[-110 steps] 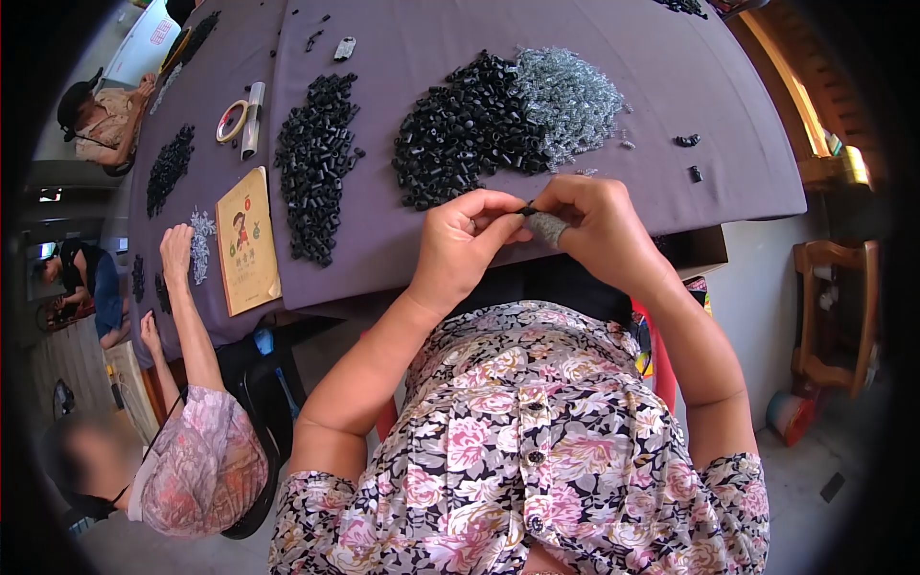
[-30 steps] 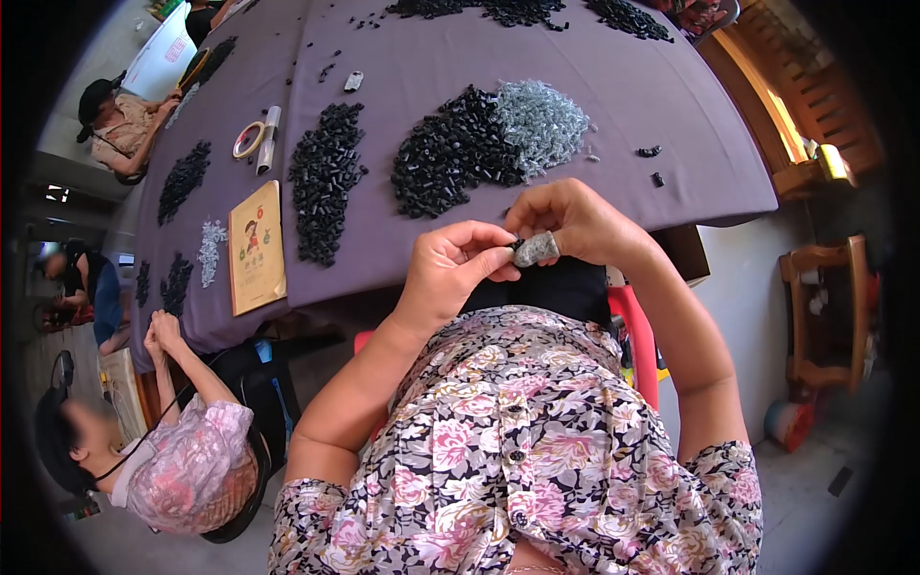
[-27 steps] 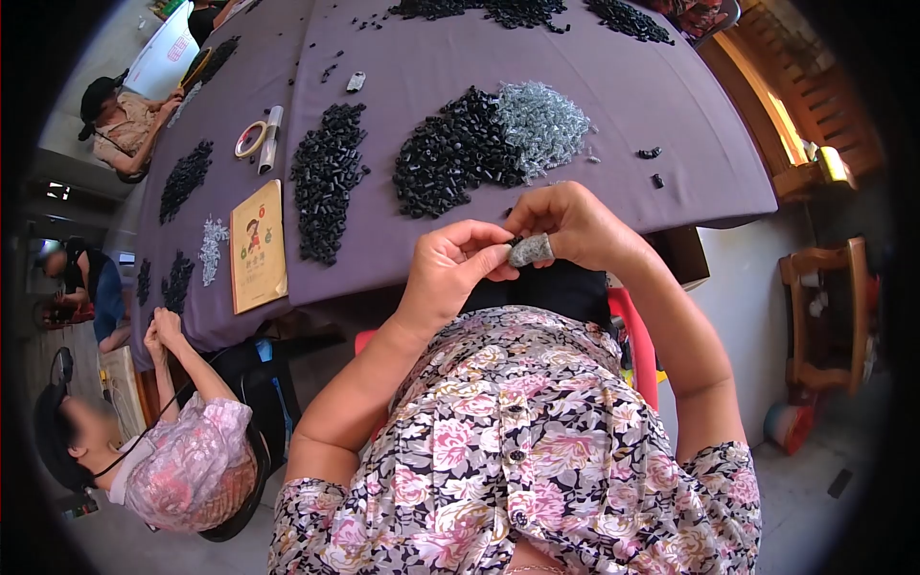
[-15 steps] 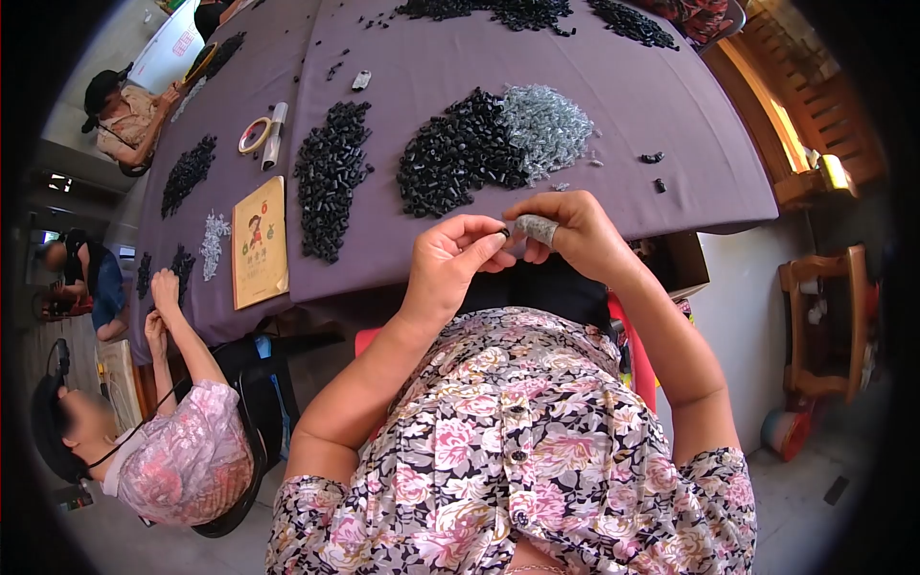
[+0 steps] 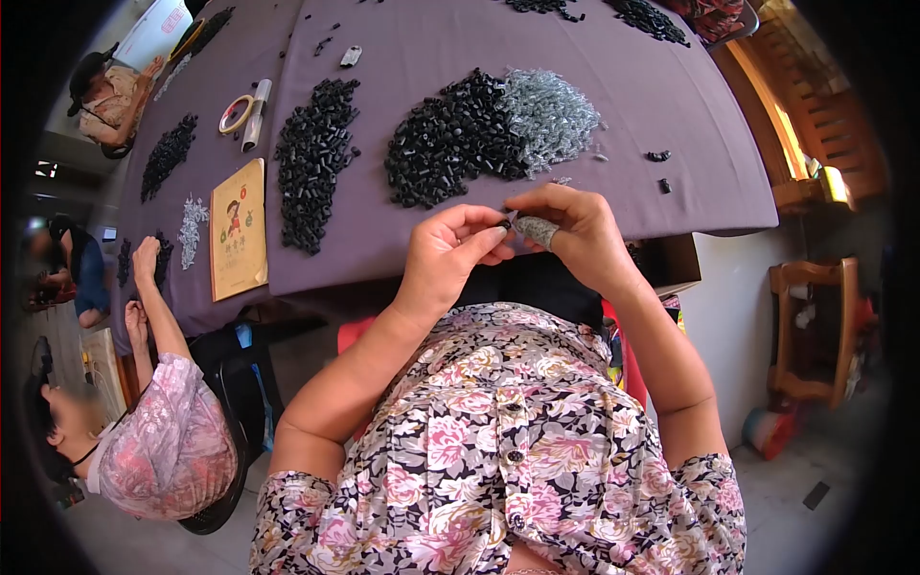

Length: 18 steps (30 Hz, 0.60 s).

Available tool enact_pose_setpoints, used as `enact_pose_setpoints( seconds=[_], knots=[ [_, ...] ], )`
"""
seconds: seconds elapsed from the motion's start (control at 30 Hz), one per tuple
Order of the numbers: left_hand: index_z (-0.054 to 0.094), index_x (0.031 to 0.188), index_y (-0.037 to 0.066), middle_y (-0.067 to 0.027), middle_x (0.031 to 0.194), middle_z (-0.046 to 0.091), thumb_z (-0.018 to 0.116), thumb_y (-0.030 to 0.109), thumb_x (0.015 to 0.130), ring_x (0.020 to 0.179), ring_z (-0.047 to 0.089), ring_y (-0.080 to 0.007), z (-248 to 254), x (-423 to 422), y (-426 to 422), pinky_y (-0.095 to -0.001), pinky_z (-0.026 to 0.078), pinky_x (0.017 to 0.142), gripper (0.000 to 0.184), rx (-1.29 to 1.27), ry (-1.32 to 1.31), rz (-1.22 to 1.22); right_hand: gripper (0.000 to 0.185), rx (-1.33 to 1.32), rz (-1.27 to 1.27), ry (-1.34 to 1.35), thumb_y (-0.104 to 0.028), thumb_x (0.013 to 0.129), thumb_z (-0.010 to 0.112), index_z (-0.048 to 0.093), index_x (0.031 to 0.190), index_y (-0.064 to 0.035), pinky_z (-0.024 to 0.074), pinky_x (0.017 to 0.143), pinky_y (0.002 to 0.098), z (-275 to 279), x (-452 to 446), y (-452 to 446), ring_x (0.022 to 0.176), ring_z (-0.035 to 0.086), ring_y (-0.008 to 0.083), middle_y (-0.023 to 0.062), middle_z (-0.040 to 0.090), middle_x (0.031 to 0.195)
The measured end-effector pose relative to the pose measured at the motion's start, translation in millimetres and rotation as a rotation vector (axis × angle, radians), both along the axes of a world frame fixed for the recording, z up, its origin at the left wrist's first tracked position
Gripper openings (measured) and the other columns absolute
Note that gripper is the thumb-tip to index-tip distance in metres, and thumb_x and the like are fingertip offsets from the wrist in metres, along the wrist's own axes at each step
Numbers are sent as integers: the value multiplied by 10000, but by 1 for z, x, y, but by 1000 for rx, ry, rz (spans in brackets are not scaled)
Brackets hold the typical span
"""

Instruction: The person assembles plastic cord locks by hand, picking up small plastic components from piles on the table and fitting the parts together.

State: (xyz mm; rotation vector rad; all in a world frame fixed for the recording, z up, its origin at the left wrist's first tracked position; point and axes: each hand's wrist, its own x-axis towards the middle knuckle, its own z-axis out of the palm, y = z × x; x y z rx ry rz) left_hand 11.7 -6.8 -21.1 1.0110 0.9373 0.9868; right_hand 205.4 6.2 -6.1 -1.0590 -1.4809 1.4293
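Observation:
My left hand (image 5: 443, 251) is closed in a pinch on a small black plastic part (image 5: 504, 224) between thumb and fingertips. Right beside it, my right hand (image 5: 575, 230) has thumb and forefinger brought together at the black part; whatever is between them is too small to make out. A grey speckled wrap (image 5: 537, 231) covers a digit of the right hand. Both hands are above the table's near edge. Just beyond them lie a heap of black plastic parts (image 5: 436, 144) and, touching it, a heap of small clear plastic pieces (image 5: 551, 120).
On the purple tablecloth (image 5: 671, 125) are another black heap (image 5: 316, 163), a yellow booklet (image 5: 239, 230), a tape roll (image 5: 236, 114) and a clear roll (image 5: 256, 115). A co-worker (image 5: 163, 422) sits at left. A wooden chair (image 5: 813, 331) stands at right.
The view has shifted slightly, so the table's contents sit a little further left and up. My hands stay together, still pinched at the black part, with the fingers slightly changed.

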Motion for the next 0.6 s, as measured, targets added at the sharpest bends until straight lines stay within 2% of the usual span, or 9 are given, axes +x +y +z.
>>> enact_pose_setpoints(
  seconds=[0.07, 0.17, 0.27, 0.47, 0.6],
  knots=[
    [619, 1075, -19, -98, 933, 693, 625, 60, 911, 775, 680, -149, -1, 0, 1, -256, 553, 713, 182, 2, -4, -5, 259, -103, -5, 41, 125, 834, 564, 657, 1063, 46, 519, 750, 232, -1, 1, 1, 889, 638, 107, 38, 652, 962],
    [627, 1065, -16, -82, 917, 693, 628, 78, 914, 772, 679, -134, -5, 0, 1, -241, 548, 698, 178, 12, -16, -4, 255, -123, 37, 29, 138, 823, 552, 660, 1029, 35, 522, 759, 232, 6, 0, 1, 867, 642, 104, 49, 669, 939],
    [630, 1059, -14, -79, 910, 696, 628, 87, 916, 767, 679, -128, -4, -1, 0, -233, 544, 691, 175, 27, -17, 3, 194, 20, 3, -28, 102, 823, 598, 661, 1002, 63, 532, 742, 245, 4, -2, 1, 836, 654, 121, 72, 682, 897],
    [625, 1063, -10, -87, 910, 702, 629, 98, 919, 768, 679, -129, -3, -2, 0, -232, 542, 688, 180, 33, -23, 0, 238, -91, 41, 42, 118, 824, 565, 649, 1042, 71, 534, 726, 242, 6, -2, 1, 800, 653, 117, 88, 685, 898],
    [624, 1065, -7, -84, 909, 703, 627, 107, 922, 779, 679, -129, 4, -2, -3, -232, 540, 688, 182, 42, -27, -10, 247, -193, 39, 178, 94, 855, 551, 635, 1086, 65, 549, 709, 258, 2, 4, 2, 777, 660, 129, 104, 689, 903]
  ],
)
